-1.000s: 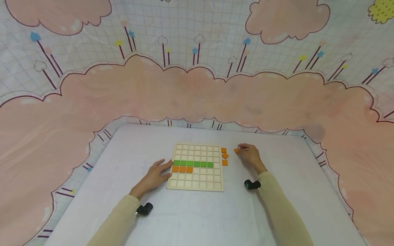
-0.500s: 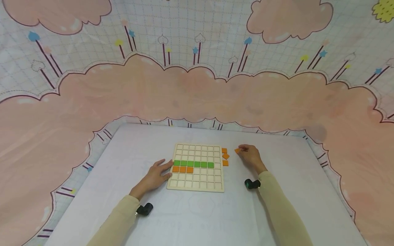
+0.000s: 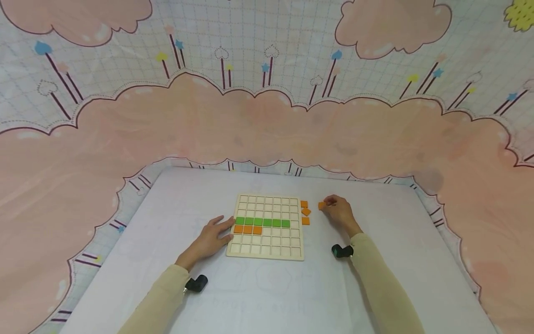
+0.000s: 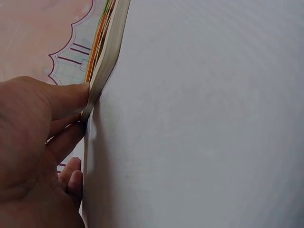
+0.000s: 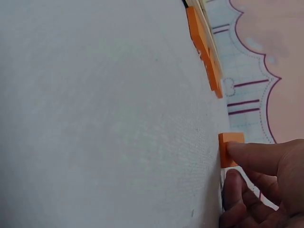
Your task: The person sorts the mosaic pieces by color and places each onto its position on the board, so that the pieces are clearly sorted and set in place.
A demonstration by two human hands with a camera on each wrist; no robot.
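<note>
A pale wooden grid board (image 3: 267, 251) lies flat in the middle of the table. Across it runs a row of green square tiles (image 3: 263, 222), and just below sit three orange tiles (image 3: 248, 229) at the left. My left hand (image 3: 210, 238) rests at the board's left edge with fingers spread; its thumb touches the rim (image 4: 110, 52) in the left wrist view. To the right of the board, my right hand (image 3: 340, 213) pinches a loose orange tile (image 5: 232, 137) at the table surface. The thumb covers part of that tile.
Three more loose orange tiles (image 3: 306, 211) lie by the board's right edge, the middle one turned askew. A white cloth (image 3: 267, 297) covers the table. Behind rises a patterned curtain (image 3: 267, 130). A black wrist camera (image 3: 342, 251) sits near the right sleeve.
The orange tile in my right hand has turned slightly and lies squarer to the board. The left hand and the board stay in place.
</note>
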